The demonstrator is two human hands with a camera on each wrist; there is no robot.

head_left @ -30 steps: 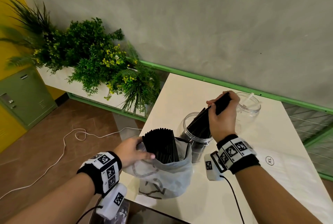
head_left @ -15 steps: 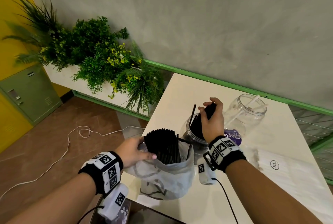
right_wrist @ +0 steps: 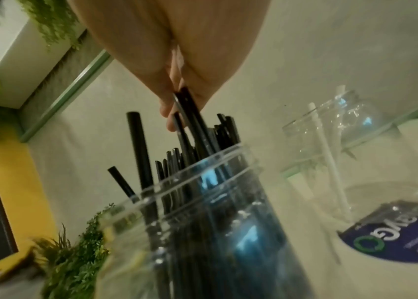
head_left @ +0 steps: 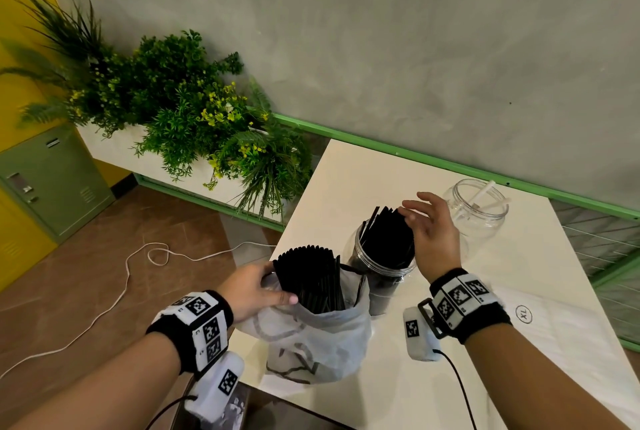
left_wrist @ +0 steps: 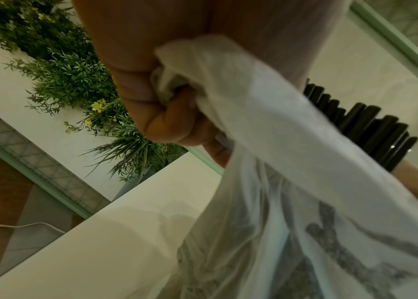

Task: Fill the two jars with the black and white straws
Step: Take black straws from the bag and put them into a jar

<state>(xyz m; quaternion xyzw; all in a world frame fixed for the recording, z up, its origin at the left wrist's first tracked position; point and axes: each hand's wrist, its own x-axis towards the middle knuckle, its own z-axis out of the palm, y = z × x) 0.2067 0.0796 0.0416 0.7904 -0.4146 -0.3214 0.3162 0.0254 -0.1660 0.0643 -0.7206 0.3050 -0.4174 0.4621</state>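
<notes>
At the near jar [head_left: 381, 267] on the table [head_left: 519, 343], right hand [head_left: 433, 235] rests relaxed fingers on loaded black straws [head_left: 388, 239]; left hand [head_left: 252, 287] clutches the bag [head_left: 311, 336] of remaining straws, so another bundle seems due next.

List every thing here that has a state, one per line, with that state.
Near jar: upright, lid off, holding a bunch of black straws that stick out above its rim.
Far jar: upright, lid off, one white straw leaning inside.
Plastic bag: mouth open, more black straws standing in it.
Left hand: grip closed on the bag's edge.
Right hand: fingers spread, fingertips touching the jar's straws.
</notes>
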